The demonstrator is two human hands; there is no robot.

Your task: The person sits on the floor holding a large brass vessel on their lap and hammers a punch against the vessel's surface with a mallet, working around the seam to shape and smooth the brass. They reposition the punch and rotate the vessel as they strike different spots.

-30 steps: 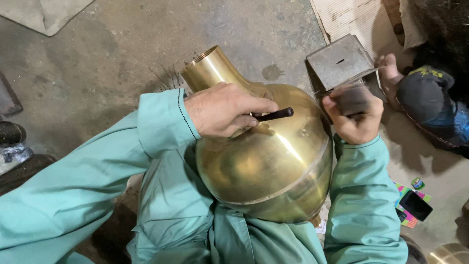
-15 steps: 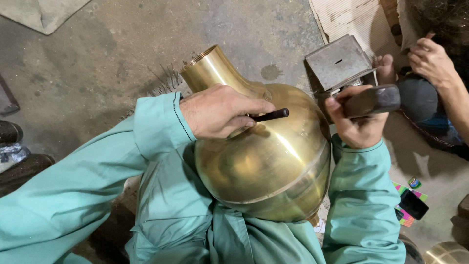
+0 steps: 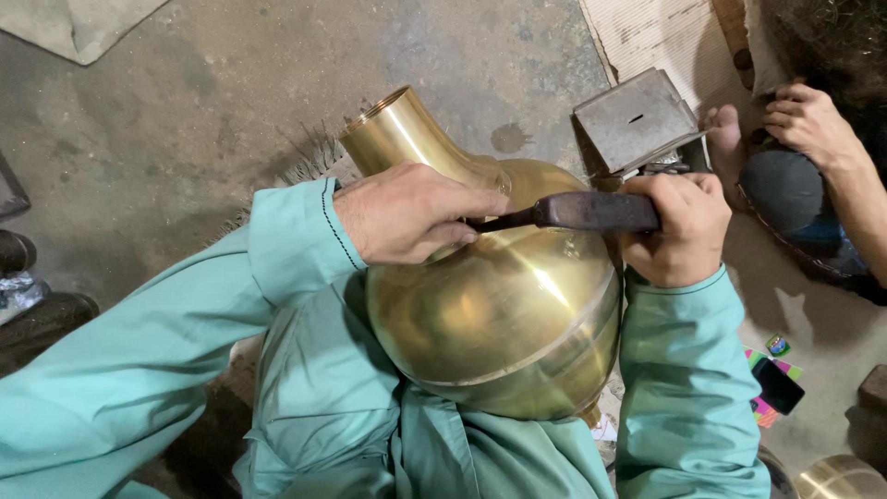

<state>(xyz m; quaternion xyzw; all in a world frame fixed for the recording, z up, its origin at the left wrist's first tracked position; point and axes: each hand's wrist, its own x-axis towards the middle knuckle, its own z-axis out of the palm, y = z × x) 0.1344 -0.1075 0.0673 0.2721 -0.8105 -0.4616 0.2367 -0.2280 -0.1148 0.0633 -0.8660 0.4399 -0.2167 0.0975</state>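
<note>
At frame centre, a brass pot (image 3: 499, 314) lay in the person's lap. The right hand (image 3: 674, 231) gripped a dark tool handle (image 3: 591, 211); the left hand (image 3: 407, 217) pressed the shoulder, apparently pinching the tool's tip.

Concrete floor (image 3: 212, 102), grey, stained and scuffed, with a dark round blot (image 3: 509, 138) near its middle. A pale sheet (image 3: 78, 26) lay on the floor at upper left. A flattened piece of cardboard (image 3: 656, 35) covered the floor at upper right, and a grey metal box (image 3: 637, 120) with a slot in its top rested at the cardboard's lower edge. Dark, blurred objects (image 3: 28, 286) lined the left margin. Small coloured cards (image 3: 771, 374) lay on the floor at lower right. Lighting was even and soft, without hard shadows.
</note>
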